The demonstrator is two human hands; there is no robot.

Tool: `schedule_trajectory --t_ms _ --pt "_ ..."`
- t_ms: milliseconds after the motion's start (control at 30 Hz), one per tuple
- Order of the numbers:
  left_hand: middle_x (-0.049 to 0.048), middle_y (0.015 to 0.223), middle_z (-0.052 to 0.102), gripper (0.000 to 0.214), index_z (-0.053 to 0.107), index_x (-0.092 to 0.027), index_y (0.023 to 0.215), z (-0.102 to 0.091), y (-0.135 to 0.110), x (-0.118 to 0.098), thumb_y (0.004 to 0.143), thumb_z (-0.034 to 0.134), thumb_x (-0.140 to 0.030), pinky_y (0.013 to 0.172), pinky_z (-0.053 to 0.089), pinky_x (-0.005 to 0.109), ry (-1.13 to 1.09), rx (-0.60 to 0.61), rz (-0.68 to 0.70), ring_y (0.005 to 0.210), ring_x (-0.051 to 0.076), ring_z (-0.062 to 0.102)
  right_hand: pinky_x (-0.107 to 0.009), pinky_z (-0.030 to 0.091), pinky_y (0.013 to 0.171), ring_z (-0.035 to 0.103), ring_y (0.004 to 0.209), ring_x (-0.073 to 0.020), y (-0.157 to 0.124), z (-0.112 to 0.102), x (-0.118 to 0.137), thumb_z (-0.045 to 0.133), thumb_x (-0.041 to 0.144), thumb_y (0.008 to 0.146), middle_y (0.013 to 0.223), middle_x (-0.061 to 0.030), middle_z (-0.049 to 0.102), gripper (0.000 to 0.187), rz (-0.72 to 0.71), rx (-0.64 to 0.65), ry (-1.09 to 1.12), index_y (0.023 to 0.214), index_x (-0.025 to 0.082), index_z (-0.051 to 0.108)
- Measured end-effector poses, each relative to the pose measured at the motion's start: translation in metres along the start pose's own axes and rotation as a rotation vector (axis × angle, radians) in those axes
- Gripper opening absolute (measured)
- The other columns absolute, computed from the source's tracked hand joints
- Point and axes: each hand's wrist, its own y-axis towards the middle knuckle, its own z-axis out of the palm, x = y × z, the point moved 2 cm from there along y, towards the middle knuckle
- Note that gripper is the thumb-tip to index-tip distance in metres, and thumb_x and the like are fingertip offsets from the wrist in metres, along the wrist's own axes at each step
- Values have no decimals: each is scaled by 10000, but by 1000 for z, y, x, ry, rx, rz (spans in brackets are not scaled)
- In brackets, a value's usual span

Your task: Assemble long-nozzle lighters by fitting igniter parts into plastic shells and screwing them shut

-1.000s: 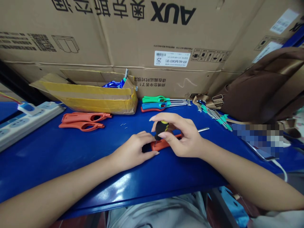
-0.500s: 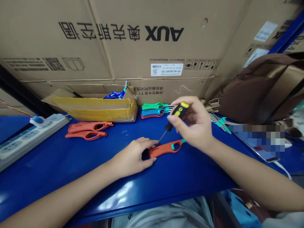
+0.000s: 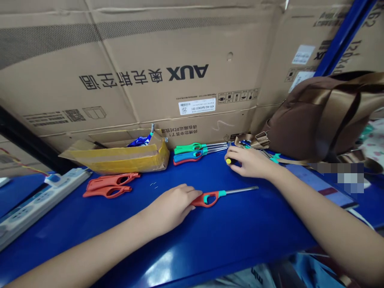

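Observation:
My left hand (image 3: 172,208) is closed around the handle end of a red long-neck lighter (image 3: 215,200). The lighter lies on the blue table, its teal trigger showing and its metal tube pointing right. My right hand (image 3: 250,161), closed, holds a screwdriver (image 3: 230,161) at the back of the table. Only the yellow butt and a little of the dark handle show; my fingers hide the rest. Just left of that hand lie finished-looking lighters, one green (image 3: 189,148) and one blue (image 3: 190,156), with a red one under the blue.
Two red handle shells (image 3: 109,186) lie at left, near a few tiny screws (image 3: 153,185). Behind them stands a yellow-taped carton (image 3: 120,162). A power strip (image 3: 42,204) runs along the left. At right are a brown bag (image 3: 300,116), teal-ended tubes (image 3: 274,158) and a phone (image 3: 318,184).
My right hand has carried the screwdriver away from the red lighter toward the back. My left hand now wraps further over the lighter's handle. The view has tilted upward.

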Motion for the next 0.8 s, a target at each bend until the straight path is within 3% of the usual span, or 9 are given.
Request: schedule_trajectory --t_ms 133,200,300,467,600,700,800 --pt "99 1037 750 313 712 -188 1178 -27 15 3 888 637 -93 828 570 339 -28 94 56 949 258 714 -295 445 763 640 920 -207 -4 -1 -14 587 189 838 1067 -71 688 130 72 163 156 936 200 672" --pt "81 1100 761 343 715 -225 1211 -51 18 10 887 660 -128 864 566 304 -124 109 94 993 234 724 -295 446 768 639 927 -211 -7 -3 -24 584 183 828 1067 -75 696 135 129 214 175 928 199 674" --pt "37 1142 772 389 708 -274 1262 -88 16 26 886 681 -178 815 581 257 -233 239 71 967 201 743 -286 446 755 647 914 -213 -12 -7 -34 585 170 809 1048 -74 704 134 183 255 170 908 197 672" --pt "58 1189 755 375 700 -246 1267 -130 24 54 901 653 -316 802 600 289 -163 102 -67 991 223 736 -296 454 740 659 895 -231 -21 -7 -36 639 196 775 1036 -68 697 193 236 369 183 960 216 693" --pt "80 1204 743 414 685 -196 1268 -127 51 65 892 618 -356 858 584 328 60 -51 -103 1032 248 712 -320 467 767 661 915 -253 -24 -6 -30 664 251 790 1106 -108 651 220 259 437 184 1000 194 694" --pt "94 1237 728 389 689 -186 1264 -110 74 72 913 536 -258 912 556 342 274 -72 -138 1082 258 694 -324 465 767 657 892 -245 -24 -10 -24 659 313 828 1121 -109 625 224 271 445 182 1018 197 685" --pt "99 1183 740 346 716 -190 1200 -90 90 81 920 515 -218 944 536 329 313 -91 -138 1098 258 687 -306 453 777 644 882 -212 -24 -15 -15 646 353 865 1131 -83 605 213 222 411 220 1023 212 672"
